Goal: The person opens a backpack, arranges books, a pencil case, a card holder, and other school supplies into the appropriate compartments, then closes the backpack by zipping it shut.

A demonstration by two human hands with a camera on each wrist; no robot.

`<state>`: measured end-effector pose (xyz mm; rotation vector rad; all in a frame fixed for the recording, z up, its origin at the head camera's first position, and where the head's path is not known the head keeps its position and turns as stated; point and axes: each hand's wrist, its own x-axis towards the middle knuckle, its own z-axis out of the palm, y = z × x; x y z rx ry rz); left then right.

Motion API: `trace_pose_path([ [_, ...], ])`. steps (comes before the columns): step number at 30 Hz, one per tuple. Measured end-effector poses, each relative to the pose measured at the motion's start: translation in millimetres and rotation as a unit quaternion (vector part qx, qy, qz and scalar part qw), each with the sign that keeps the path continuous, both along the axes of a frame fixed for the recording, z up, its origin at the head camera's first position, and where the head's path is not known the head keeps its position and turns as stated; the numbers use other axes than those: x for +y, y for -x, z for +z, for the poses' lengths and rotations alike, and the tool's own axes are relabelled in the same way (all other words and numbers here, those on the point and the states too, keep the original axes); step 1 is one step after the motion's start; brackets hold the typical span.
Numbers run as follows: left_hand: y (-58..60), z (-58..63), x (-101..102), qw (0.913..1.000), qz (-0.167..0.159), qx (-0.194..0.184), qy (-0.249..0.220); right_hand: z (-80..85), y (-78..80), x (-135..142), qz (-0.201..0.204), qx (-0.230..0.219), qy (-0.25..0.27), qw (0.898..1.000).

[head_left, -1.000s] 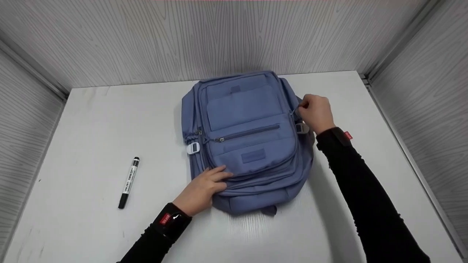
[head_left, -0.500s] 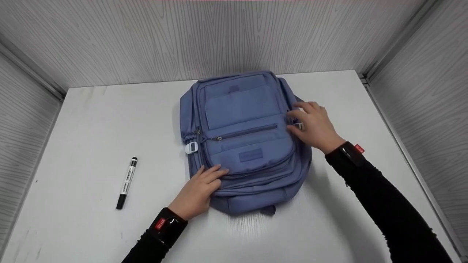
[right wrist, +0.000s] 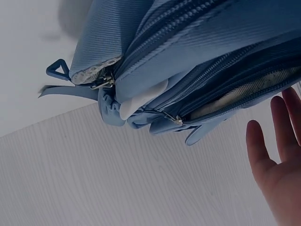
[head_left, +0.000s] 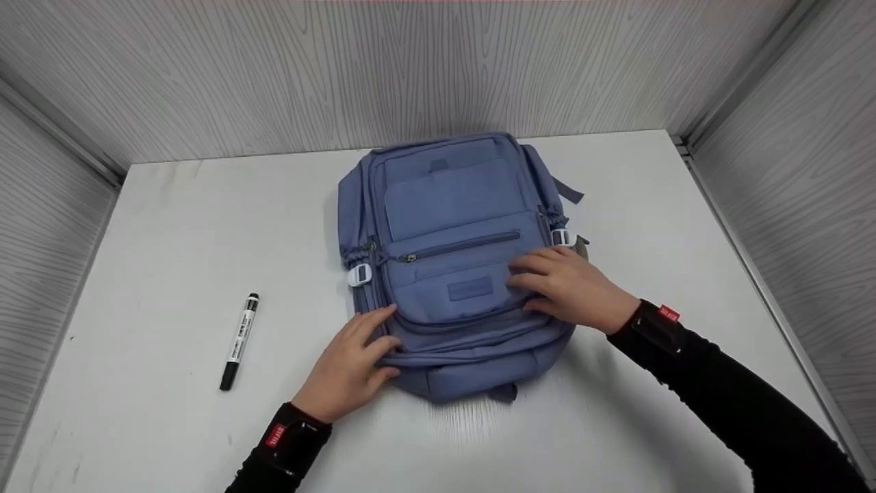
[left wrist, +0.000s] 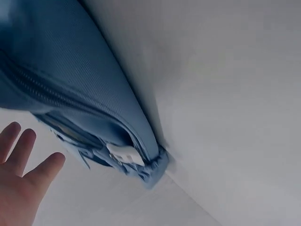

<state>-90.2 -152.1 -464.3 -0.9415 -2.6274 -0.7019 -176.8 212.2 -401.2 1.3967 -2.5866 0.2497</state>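
Note:
A blue backpack point(head_left: 472, 198) lies front side up in the middle of the white table. My left hand point(head_left: 349, 366) is at its lower left edge, fingers spread and slightly bent, gripping nothing. On the lower right of the front panel, my right hand point(head_left: 575, 287) reaches over the bag with its fingers apart, near the fabric label point(head_left: 470, 289). In the right wrist view, a front compartment gapes along its zipper, showing pale lining point(right wrist: 249, 92), with a metal zipper pull point(right wrist: 178, 120) at the end. White buckles point(head_left: 359, 274) sit on both sides of the bag.
A black-and-white marker pen point(head_left: 239, 341) lies on the table point(head_left: 171, 260) left of the bag. Grey wood-grain panels point(head_left: 438, 68) stand behind and at both sides. A loose strap end point(head_left: 569, 192) sticks out at the bag's right.
My right hand has let go at the right-side zipper and moved down onto the lower right front. My left hand has slid slightly left and down, off the front panel. The backpack stays put.

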Motion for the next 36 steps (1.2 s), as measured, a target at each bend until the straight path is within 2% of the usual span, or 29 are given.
trace_pose_path([
  [4, -5.7, -1.7, -23, 0.9987, 0.051, 0.006, -0.002, -1.5, 1.1, 0, 0.008, 0.001, 0.015, 1.000],
  [7, -10.2, -4.0, -45, 0.9933, 0.116, -0.004, 0.007, -2.3, 2.6, 0, 0.021, 0.009, 0.032, 0.999],
  [9, -12.7, -4.1, -60, 0.9850, 0.170, -0.025, 0.018, -2.7, 3.1, 0, 0.027, 0.017, 0.041, 0.999],
  [11, -14.4, -3.3, -76, 0.9719, 0.228, -0.052, 0.031, -3.3, 3.4, -1, 0.032, 0.025, 0.047, 0.998],
  [14, -14.7, -1.5, -97, 0.9449, 0.308, -0.092, 0.060, -4.2, 2.4, 0, 0.035, 0.033, 0.047, 0.998],
  [18, -13.0, -3.7, -119, 0.9076, 0.382, -0.149, 0.091, -5.6, 0.8, 0, 0.035, 0.033, 0.042, 0.998],
  [21, -11.2, -6.2, -128, 0.8873, 0.401, -0.205, 0.100, -6.6, 0.4, 0, 0.037, 0.027, 0.047, 0.998],
  [25, -5.7, -7.7, -131, 0.8732, 0.403, -0.253, 0.104, -7.2, 0.1, 2, 0.042, 0.017, 0.059, 0.997],
  [31, 2.8, -7.8, -134, 0.8641, 0.404, -0.281, 0.107, -3.6, -1.0, 1, 0.034, 0.016, 0.064, 0.997],
  [36, 3.4, -5.8, -136, 0.8591, 0.404, -0.297, 0.102, 1.6, -1.7, -1, 0.024, 0.028, 0.050, 0.998],
])
